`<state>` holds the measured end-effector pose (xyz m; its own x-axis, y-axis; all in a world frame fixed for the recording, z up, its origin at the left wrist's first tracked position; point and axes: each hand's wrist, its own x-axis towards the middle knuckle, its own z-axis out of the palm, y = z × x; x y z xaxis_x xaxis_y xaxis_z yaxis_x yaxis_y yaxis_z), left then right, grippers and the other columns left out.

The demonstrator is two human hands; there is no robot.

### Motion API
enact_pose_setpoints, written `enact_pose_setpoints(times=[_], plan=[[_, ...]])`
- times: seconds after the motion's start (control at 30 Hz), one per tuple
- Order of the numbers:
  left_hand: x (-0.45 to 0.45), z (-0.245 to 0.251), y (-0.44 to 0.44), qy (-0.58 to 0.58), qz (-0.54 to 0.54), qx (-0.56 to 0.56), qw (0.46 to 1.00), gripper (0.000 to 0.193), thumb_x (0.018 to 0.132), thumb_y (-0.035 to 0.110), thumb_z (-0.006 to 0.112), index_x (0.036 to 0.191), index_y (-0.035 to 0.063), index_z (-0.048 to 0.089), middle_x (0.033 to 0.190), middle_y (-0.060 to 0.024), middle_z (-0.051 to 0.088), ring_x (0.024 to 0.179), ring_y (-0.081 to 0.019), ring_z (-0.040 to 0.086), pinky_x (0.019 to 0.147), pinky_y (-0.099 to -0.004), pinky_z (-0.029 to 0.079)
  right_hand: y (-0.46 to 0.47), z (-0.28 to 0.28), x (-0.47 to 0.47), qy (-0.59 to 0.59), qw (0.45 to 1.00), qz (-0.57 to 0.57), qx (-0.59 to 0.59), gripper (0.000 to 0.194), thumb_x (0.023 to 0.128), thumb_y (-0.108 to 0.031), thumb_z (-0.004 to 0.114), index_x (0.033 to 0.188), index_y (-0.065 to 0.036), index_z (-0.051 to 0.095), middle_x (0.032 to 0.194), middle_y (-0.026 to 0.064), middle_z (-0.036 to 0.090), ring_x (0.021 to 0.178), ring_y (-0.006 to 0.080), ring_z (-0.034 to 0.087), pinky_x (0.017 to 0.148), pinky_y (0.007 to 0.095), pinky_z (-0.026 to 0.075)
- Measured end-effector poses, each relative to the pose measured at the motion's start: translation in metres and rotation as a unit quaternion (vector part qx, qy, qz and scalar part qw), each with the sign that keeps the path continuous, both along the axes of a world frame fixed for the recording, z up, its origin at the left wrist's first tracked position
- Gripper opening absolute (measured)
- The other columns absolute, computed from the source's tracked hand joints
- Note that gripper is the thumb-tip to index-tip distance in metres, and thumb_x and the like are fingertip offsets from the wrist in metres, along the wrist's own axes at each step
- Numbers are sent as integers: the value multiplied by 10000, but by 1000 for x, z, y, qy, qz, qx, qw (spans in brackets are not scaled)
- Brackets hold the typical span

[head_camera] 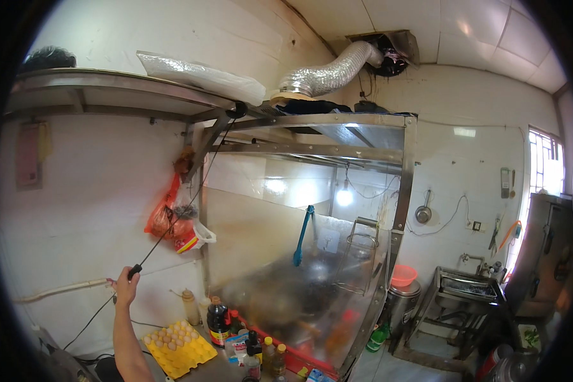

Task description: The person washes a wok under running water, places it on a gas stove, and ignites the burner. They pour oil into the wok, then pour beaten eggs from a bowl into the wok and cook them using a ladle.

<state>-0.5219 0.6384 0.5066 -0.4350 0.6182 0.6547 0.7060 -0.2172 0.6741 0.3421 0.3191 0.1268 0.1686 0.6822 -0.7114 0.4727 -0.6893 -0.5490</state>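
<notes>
My left hand (125,285) is raised in front of the white wall, its fingers closed on a small black cord-mounted piece (134,271), perhaps a switch or connector. A dark cord (191,200) runs from it up to the metal shelf, and another stretch hangs below the hand. Lower right of the hand, a yellow egg tray (184,355) holds several eggs (172,334). Beside it stand a squeeze bottle (190,305) and a dark sauce bottle (218,322). My right hand is out of view.
A metal-framed cooking enclosure (407,172) has a clear, stained panel with blue tongs (303,234) hanging on it. Plastic bags (169,224) hang from the shelf bracket. A metal sink (468,286) stands right. Someone's dark hair (52,57) shows above the shelf (124,88).
</notes>
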Motion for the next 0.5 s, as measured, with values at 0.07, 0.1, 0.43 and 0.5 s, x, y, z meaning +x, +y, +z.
enact_pose_setpoints(times=[0.07,0.1,0.43,0.5], plan=[[3,3,-2,-32,-23,49,998,280,878,281,701,1084,108,618,924,-32,680,905,-192,634,983,-459,279,1,2,-4,1,1000,1,0,324,919,-314,635,1040,-27,725,812,75,708,680,172,647,592,341,536],[4,5,-4,-52,-39,64,996,281,872,281,708,1074,106,621,918,-28,677,897,-185,631,985,-451,279,1,2,-5,0,1000,3,1,322,918,-312,636,1039,-28,726,814,75,709,683,172,647,597,341,536],[-3,-6,4,-19,74,40,996,293,773,283,793,972,120,652,965,-16,667,975,-216,601,1010,-474,258,3,5,-18,-2,1000,10,2,303,907,-293,644,1032,-31,731,835,76,714,721,171,650,640,346,535],[-5,-8,5,1,125,25,992,311,758,297,805,974,130,656,1009,-17,664,1028,-226,588,1016,-487,251,2,5,-20,-1,1000,11,3,299,905,-289,646,1030,-32,732,839,76,715,728,171,651,649,347,534]])
